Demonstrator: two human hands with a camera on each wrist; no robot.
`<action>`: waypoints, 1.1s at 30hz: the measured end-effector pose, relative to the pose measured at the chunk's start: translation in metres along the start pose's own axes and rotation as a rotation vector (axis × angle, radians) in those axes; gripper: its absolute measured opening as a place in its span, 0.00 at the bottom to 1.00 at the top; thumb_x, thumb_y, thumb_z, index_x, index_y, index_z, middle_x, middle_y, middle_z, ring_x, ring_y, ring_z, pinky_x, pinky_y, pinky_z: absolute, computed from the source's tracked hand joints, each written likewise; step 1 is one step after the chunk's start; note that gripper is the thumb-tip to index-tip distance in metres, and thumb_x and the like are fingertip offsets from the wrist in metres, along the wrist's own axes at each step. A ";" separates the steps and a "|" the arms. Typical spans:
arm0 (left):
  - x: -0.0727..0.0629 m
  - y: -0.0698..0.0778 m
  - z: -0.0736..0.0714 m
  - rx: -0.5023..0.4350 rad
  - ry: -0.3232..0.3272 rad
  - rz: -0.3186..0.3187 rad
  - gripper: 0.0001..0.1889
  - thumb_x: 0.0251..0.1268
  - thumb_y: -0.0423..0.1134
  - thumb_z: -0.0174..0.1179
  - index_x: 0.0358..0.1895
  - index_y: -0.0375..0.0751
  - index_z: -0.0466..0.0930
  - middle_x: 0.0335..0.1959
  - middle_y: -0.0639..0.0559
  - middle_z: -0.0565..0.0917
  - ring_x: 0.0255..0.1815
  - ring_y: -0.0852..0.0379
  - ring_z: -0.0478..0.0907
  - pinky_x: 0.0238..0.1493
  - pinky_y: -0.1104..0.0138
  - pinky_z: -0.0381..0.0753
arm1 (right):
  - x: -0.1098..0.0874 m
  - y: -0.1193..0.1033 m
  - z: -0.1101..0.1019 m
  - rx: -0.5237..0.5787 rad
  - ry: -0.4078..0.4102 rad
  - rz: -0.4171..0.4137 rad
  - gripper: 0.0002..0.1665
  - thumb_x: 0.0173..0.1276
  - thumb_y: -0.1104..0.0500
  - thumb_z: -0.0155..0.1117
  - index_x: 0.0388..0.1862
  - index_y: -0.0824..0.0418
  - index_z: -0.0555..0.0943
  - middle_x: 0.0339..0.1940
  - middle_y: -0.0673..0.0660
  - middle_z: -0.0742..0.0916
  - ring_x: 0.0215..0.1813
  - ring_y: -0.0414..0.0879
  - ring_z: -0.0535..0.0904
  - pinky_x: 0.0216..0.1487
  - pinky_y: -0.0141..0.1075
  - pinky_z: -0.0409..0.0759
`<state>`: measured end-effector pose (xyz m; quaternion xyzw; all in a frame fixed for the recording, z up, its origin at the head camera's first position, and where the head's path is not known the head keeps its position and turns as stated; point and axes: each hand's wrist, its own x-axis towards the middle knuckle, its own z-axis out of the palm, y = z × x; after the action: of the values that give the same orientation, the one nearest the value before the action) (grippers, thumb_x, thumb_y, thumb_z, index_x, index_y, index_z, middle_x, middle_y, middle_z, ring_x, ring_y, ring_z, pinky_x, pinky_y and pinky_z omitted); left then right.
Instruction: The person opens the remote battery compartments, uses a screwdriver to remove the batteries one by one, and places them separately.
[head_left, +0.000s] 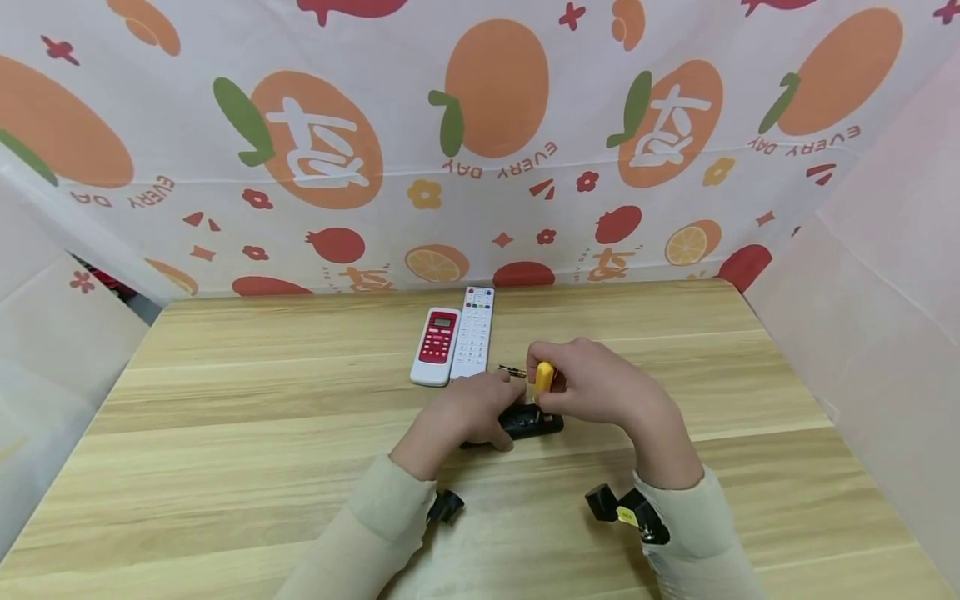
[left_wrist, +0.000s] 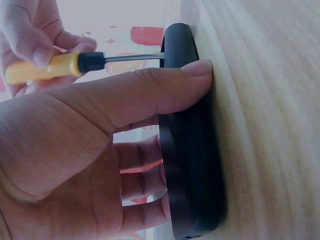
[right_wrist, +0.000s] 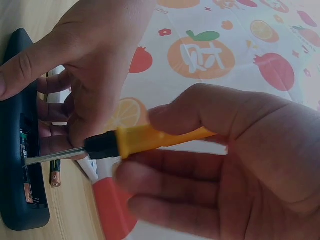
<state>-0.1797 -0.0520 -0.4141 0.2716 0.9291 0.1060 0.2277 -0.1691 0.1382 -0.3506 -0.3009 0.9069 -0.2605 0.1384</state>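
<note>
My left hand [head_left: 476, 408] grips a black remote control [head_left: 528, 422] across its sides, low over the wooden table, thumb on the near side and fingers on the far side. Its battery compartment faces up, uncovered, and a battery [right_wrist: 28, 192] lies inside. Between thumb and fingers, my right hand [head_left: 603, 383] holds a screwdriver with a yellow handle [right_wrist: 150, 137] and black collar. The metal shaft [right_wrist: 55, 156] points down, its tip inside the compartment, right at the battery. On the table just beyond the remote lies a loose battery [right_wrist: 56, 176].
Two white remote controls lie side by side behind the hands: one with a red panel [head_left: 437, 346], and a longer slim one [head_left: 472, 329]. A fruit-print cloth [head_left: 495, 208] hangs along the back edge of the table [head_left: 247, 417].
</note>
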 end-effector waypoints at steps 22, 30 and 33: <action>-0.002 0.000 -0.002 0.037 0.066 0.057 0.20 0.46 0.50 0.76 0.39 0.50 0.78 0.30 0.58 0.78 0.32 0.58 0.73 0.34 0.65 0.71 | -0.001 -0.002 0.002 -0.027 -0.039 -0.028 0.16 0.54 0.65 0.71 0.25 0.49 0.73 0.22 0.43 0.77 0.28 0.41 0.73 0.31 0.35 0.72; -0.003 0.000 -0.003 0.017 0.068 0.049 0.17 0.48 0.52 0.74 0.38 0.51 0.79 0.30 0.57 0.78 0.33 0.57 0.74 0.35 0.64 0.72 | 0.000 -0.002 0.002 -0.058 -0.038 -0.018 0.17 0.54 0.65 0.73 0.26 0.49 0.72 0.23 0.44 0.77 0.30 0.41 0.73 0.33 0.35 0.71; -0.002 0.000 -0.003 0.012 0.061 0.045 0.17 0.48 0.51 0.74 0.39 0.50 0.80 0.31 0.57 0.78 0.33 0.57 0.74 0.35 0.64 0.72 | 0.000 -0.001 0.002 -0.058 -0.040 -0.011 0.17 0.55 0.64 0.74 0.27 0.50 0.72 0.24 0.44 0.78 0.31 0.41 0.73 0.34 0.36 0.72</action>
<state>-0.1794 -0.0532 -0.4109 0.2902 0.9299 0.1139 0.1951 -0.1675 0.1363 -0.3516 -0.3147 0.9095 -0.2290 0.1462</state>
